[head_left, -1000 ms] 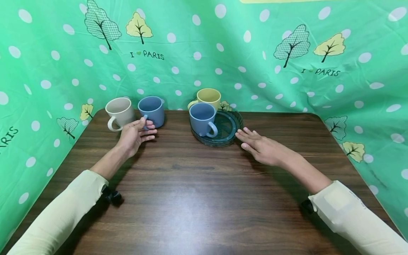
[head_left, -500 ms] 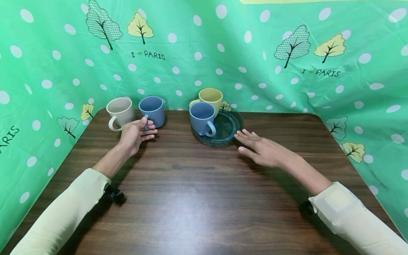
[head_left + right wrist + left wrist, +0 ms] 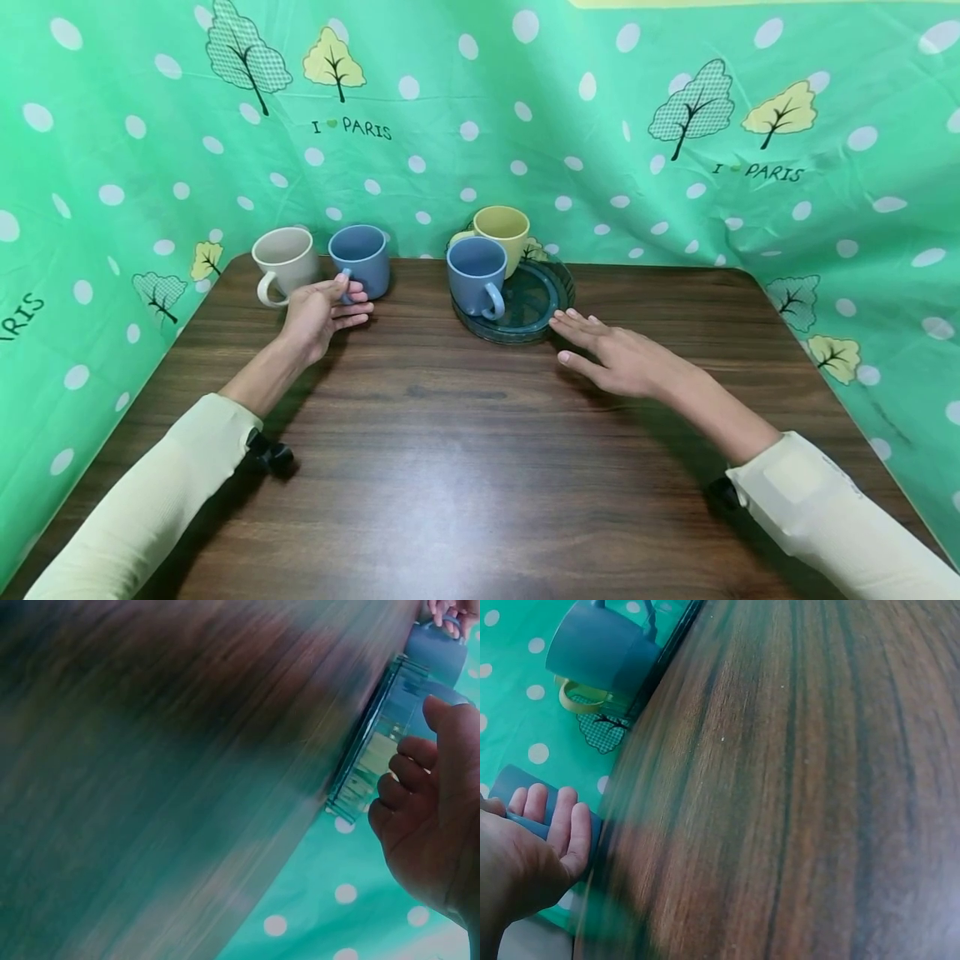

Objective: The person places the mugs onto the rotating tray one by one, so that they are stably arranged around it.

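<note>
My left hand (image 3: 311, 321) pinches the handle of a blue mug (image 3: 363, 254) standing at the back left of the table; in the left wrist view fingers partly cover this mug (image 3: 517, 780). Beside it is a beige mug (image 3: 288, 254). A round, see-through teal glass dish (image 3: 536, 304) carries a second blue mug (image 3: 476, 271) and, behind that, a yellow mug (image 3: 506, 225). Fingers extended, my right hand (image 3: 611, 354) has its fingertips at the dish's right rim. From the right wrist, the glass dish (image 3: 349, 780) shows side-on beyond the right hand (image 3: 420, 802).
A dark wood table (image 3: 450, 467) runs to a green dotted curtain (image 3: 420, 92) close behind the mugs and along both sides. Each forearm wears a light sleeve (image 3: 180, 462) with a small black device (image 3: 273, 458) at the wrist.
The dish's load has turned slightly: the yellow mug has shifted right and the front blue mug's handle left. My right thumb and fingertips have moved a little left. The left hand keeps its hold.
</note>
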A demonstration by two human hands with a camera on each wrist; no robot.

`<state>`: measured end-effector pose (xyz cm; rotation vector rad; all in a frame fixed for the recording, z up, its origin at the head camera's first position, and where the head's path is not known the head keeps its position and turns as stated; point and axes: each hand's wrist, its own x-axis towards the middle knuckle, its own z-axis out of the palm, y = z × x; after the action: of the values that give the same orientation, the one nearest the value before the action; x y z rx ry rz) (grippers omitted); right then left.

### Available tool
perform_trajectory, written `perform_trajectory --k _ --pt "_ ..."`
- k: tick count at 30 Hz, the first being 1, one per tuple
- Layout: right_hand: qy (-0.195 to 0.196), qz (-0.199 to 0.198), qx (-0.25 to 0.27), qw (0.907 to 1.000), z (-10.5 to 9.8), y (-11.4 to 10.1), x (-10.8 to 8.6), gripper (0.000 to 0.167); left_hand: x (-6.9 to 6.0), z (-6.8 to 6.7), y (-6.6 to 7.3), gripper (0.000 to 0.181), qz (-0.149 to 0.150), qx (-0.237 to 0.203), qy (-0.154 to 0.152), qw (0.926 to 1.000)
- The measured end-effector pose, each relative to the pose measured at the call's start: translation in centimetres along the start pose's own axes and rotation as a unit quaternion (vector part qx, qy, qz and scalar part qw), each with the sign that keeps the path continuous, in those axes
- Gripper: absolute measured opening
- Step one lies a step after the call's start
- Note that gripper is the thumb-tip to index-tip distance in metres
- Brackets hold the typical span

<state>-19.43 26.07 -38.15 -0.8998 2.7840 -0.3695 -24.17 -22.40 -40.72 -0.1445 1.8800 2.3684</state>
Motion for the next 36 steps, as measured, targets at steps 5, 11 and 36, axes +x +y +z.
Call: perform_trajectory --k 5,11,36 --pt "0.003 -0.004 -0.004 1.0 0.2 -0.3 0.0 0.069 0.0 0.1 0.1 0.031 0.002 -0.012 -0.006 0.9999" --pt "0.007 -0.012 -0.006 0.9999 0.5 -0.6 -0.1 0.068 0.2 0.2 0.2 0.032 0.002 -0.011 -0.003 0.9999" --pt "0.013 -0.024 -0.024 0.9994 0.6 -2.5 0.3 0.066 -0.1 0.2 0.2 0.032 0.015 0.006 -0.001 0.9999"
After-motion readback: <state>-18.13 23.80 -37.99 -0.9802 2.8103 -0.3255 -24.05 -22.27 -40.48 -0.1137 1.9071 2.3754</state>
